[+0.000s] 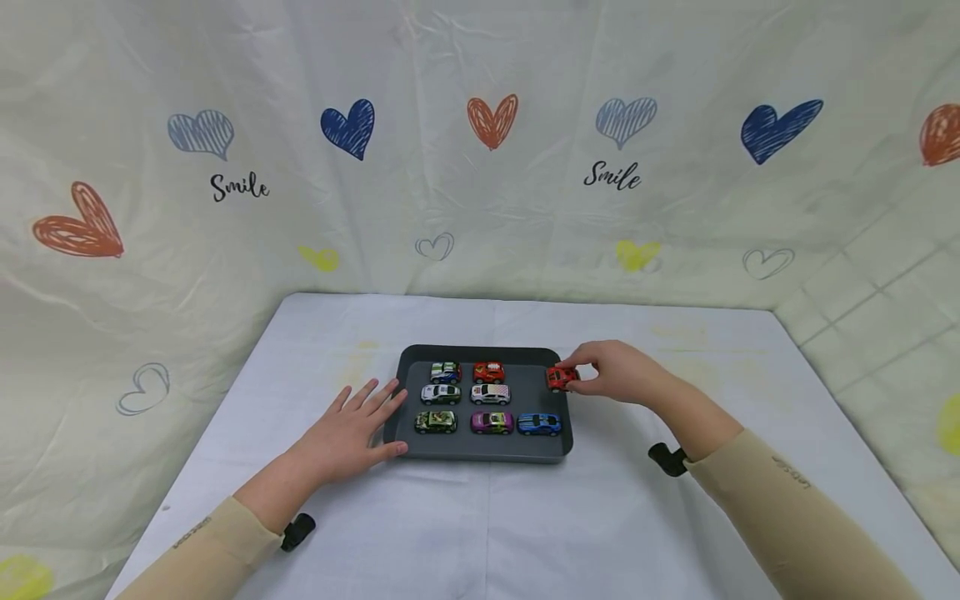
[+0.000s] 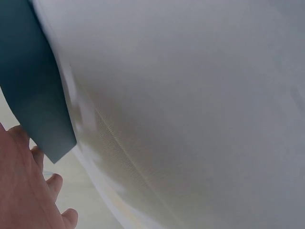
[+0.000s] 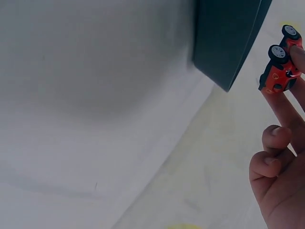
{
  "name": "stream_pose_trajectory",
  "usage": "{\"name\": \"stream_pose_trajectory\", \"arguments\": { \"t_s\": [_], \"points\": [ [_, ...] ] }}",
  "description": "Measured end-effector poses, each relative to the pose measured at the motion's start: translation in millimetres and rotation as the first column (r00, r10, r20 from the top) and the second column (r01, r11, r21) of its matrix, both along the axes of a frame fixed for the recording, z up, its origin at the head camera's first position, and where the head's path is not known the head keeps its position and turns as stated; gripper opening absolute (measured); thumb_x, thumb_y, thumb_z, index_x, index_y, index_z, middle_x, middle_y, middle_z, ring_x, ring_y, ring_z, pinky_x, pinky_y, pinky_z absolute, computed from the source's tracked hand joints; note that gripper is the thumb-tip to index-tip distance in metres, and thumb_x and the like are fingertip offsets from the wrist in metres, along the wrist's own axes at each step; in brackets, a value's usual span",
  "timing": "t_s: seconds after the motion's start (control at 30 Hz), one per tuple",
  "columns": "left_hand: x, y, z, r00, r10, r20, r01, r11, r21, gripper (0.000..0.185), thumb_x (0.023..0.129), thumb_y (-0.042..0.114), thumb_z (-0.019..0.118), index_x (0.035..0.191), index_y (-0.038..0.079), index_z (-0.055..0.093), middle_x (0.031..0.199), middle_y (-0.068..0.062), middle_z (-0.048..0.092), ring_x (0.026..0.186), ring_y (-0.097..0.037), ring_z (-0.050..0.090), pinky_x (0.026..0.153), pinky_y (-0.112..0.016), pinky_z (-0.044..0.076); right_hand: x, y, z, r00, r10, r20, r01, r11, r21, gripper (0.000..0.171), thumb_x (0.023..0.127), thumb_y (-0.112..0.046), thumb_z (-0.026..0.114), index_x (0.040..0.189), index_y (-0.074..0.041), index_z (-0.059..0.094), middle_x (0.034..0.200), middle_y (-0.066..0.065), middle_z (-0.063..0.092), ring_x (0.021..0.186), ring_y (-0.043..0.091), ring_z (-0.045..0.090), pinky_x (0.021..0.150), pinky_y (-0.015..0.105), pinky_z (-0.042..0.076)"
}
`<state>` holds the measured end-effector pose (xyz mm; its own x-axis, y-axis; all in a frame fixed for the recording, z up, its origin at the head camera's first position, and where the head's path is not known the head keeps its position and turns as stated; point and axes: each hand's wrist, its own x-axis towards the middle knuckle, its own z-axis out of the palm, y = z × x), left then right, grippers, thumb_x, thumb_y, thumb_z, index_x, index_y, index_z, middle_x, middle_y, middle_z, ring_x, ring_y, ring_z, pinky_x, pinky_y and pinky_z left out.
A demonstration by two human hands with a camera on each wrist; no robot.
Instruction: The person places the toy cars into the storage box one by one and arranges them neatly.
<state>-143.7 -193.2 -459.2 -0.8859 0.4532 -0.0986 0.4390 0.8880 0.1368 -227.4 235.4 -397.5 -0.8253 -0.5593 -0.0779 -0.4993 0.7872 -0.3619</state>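
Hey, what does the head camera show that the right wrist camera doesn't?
Only the head view shows the seven toy cars parked in the tray, and the left hand resting flat at its left edge. Only the right wrist view shows the red car's wheels from below. Both show the right hand pinching the red car beside the tray.

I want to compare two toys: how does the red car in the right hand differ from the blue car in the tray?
The red car is pinched by the right hand at the tray's right rim; the blue car lies untouched on the tray floor. Red against blue bodies. Both are small toy cars of similar size.
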Motion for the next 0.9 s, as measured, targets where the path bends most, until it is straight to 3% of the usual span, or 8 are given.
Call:
{"name": "stream_pose_trajectory", "arguments": {
  "t_s": [0.2,0.6,0.9],
  "points": [
    [0.7,0,0.7,1.000,0.001,0.002,-0.001,1.000,-0.008,0.088,0.092,0.075,0.039,0.160,0.021,0.024,0.166,0.001,0.015,0.151,-0.034,0.014,0.119,-0.060,0.010,-1.2,-23,-2.0,1.000,0.016,0.002,-0.016,1.000,0.017,0.031,0.090,-0.024,0.074,0.121,-0.020,0.074,0.111,-0.003,0.070,0.102,0.023,0.064,0.088,0.041,0.054],
    [-0.7,-1,0.0,1.000,0.009,0.014,-0.009,1.000,-0.004,0.088,0.091,0.076,0.039,0.160,0.022,0.023,0.166,0.001,0.015,0.151,-0.033,0.013,0.120,-0.059,0.009,-5.6,-44,-12.7,1.000,0.020,-0.006,-0.019,0.991,0.135,0.031,0.090,-0.029,0.075,0.120,-0.020,0.075,0.114,-0.001,0.070,0.107,0.022,0.063,0.094,0.044,0.053],
    [-1.5,-1,-1.0,1.000,0.014,0.011,-0.014,1.000,0.001,0.086,0.092,0.072,0.045,0.159,0.022,0.025,0.166,0.001,0.016,0.151,-0.033,0.013,0.119,-0.059,0.010,-5.7,-53,-22.7,1.000,0.016,-0.022,-0.010,0.965,0.261,0.030,0.089,-0.034,0.076,0.116,-0.020,0.076,0.111,0.000,0.072,0.100,0.020,0.065,0.089,0.042,0.054]
  ]
}}
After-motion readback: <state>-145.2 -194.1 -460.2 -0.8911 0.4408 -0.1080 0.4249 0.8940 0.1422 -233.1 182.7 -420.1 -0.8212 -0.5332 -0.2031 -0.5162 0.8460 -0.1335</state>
